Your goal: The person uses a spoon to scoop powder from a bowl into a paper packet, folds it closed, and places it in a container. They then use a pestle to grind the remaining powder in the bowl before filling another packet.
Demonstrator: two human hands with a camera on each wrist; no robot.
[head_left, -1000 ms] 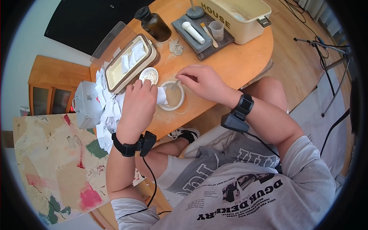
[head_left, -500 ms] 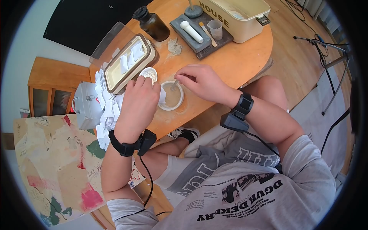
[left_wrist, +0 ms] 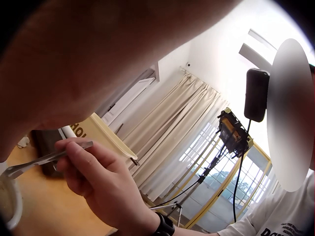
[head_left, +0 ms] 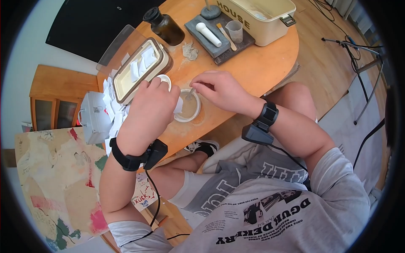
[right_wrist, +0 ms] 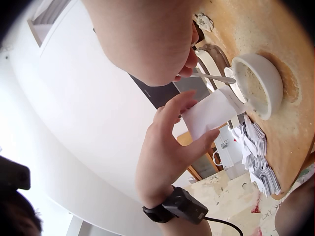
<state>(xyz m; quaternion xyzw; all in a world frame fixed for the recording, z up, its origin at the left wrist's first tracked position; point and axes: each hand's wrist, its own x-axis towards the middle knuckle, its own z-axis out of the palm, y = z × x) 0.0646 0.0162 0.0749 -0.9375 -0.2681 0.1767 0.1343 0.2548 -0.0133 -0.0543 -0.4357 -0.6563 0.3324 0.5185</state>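
Observation:
My left hand (head_left: 147, 111) holds a folded white paper packet (right_wrist: 211, 112) between thumb and fingers, its lower end right at the rim of a thick white mortar (right_wrist: 273, 84). A pale powder (right_wrist: 254, 88) lies inside the mortar. With thumb and fingertips my right hand (head_left: 220, 89) pinches a small metal spoon (left_wrist: 45, 159), whose broad end points down over the mortar. Just beyond the left fingers stands a small white cup (head_left: 166, 79), partly covered by that hand in the head view.
Behind the left hand, a cream tray (head_left: 119, 87) bears white packets, with more paper packets (head_left: 109, 101) piled beside it. Farther back are a brown bottle (head_left: 166, 29), a white pestle (head_left: 208, 34) on a dark slab, a brush (head_left: 227, 36), a plastic beaker (head_left: 234, 33) and a cream bin (head_left: 270, 31).
My left wrist and forearm have swung outward to the left, and the hand now covers more of the small cup. The right hand stays nearly in place with the spoon.

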